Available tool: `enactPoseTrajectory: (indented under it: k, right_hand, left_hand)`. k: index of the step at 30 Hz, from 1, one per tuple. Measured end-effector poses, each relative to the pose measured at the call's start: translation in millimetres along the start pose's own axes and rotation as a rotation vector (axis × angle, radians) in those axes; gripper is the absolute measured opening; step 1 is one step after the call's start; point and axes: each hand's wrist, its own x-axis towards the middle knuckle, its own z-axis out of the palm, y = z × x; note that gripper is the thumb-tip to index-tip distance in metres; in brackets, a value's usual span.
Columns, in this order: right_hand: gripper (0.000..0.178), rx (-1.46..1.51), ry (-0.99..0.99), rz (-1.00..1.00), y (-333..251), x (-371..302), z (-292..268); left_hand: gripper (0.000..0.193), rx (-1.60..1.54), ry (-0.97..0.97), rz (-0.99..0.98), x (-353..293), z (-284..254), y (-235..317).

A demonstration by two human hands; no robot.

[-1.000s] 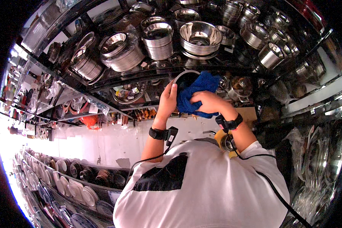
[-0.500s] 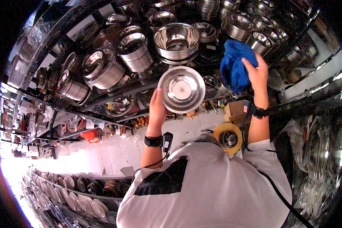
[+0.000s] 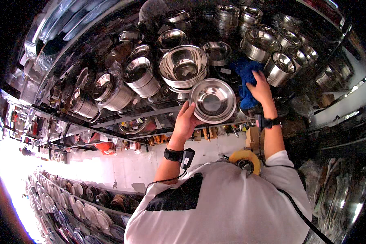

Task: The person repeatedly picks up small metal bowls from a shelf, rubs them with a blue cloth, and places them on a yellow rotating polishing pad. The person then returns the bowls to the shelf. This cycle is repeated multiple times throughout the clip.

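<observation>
My left hand [image 3: 186, 123] grips the near-left rim of a shiny steel bowl [image 3: 212, 101], fingers underneath and thumb on the edge. The bowl tilts toward me, and its inside looks bare. Its lower rim shows a doubled edge; I cannot tell if a second bowl is nested beneath. To the right, my right hand [image 3: 262, 88] is closed on a crumpled blue cloth [image 3: 245, 75], low by the shelf between the held bowl and a stack of steel cups [image 3: 279, 69]. Part of the cloth is hidden behind the fingers.
A large steel bowl stack [image 3: 184, 67] stands just behind the held bowl. More steel stacks [image 3: 142, 77] fill the dark shelf [image 3: 110, 118] on both sides. Below its edge sit a cardboard box [image 3: 254, 137] and a roll of yellow tape [image 3: 248, 159]. Plates [image 3: 89, 211] line a rack behind me.
My right hand has lowered the blue cloth toward the shelf. The left hand has carried the bowl to the right and slightly nearer, close to the cloth. The view has shifted a little.
</observation>
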Motion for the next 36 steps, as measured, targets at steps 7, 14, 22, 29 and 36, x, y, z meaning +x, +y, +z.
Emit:
enactPoseTrajectory:
  k: [7,14,22,29,36]
  right_hand:
    - [0.036,0.719,-0.163,0.205,-34,-36,-24]
    - [0.043,1.112,-0.289,0.439,-20,-19,-16]
    - [0.049,1.117,-0.102,0.474,-5,58,-13]
    - [0.054,1.049,-0.202,0.444,-12,119,35]
    - [0.04,1.007,-0.278,0.528,-18,145,65]
  left_hand:
    - [0.032,-0.098,-0.025,-0.007,25,31,-16]
    - [0.031,-0.103,-0.07,0.017,68,54,-30]
    - [0.047,0.061,0.066,0.044,94,27,-42]
    - [0.038,0.084,0.213,0.104,91,-3,-57]
    - [0.027,-0.011,0.271,0.166,87,-16,-65]
